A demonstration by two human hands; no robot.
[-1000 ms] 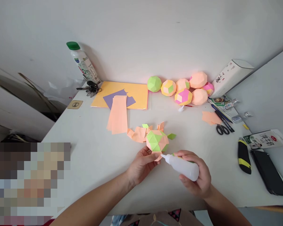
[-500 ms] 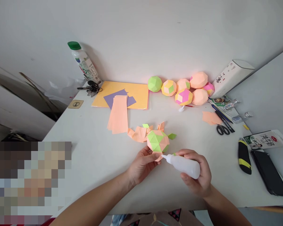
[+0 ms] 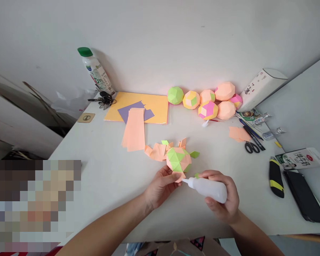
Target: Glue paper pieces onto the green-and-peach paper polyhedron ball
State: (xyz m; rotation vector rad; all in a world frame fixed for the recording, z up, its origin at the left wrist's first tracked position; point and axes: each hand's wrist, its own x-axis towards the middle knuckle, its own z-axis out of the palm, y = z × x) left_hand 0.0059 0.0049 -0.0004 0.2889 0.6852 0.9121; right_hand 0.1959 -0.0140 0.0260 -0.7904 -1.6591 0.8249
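My left hand (image 3: 162,186) is closed, pinching a small peach paper piece (image 3: 180,175) between thumb and fingers. Right behind those fingers sits a faceted green and peach paper ball (image 3: 178,160). My right hand (image 3: 224,197) wraps round a white squeeze glue bottle (image 3: 209,188), tilted so its thin nozzle points left. The nozzle tip is at the edge of the peach piece; whether it touches I cannot tell. Loose green paper pieces (image 3: 194,154) lie right of the ball, and folded peach paper strips (image 3: 158,151) lie to its left.
Finished paper balls (image 3: 207,110) are grouped against the wall. Peach sheets (image 3: 136,129) lie partly over purple paper and a yellow pack (image 3: 157,103). At the right are scissors (image 3: 252,147), pens, a box cutter (image 3: 276,177) and a black case (image 3: 305,195). A green-capped bottle (image 3: 97,71) stands back left.
The glue nozzle has shifted very slightly down at the peach piece's edge. Both hands keep their grip, and the paper ball stays in place.
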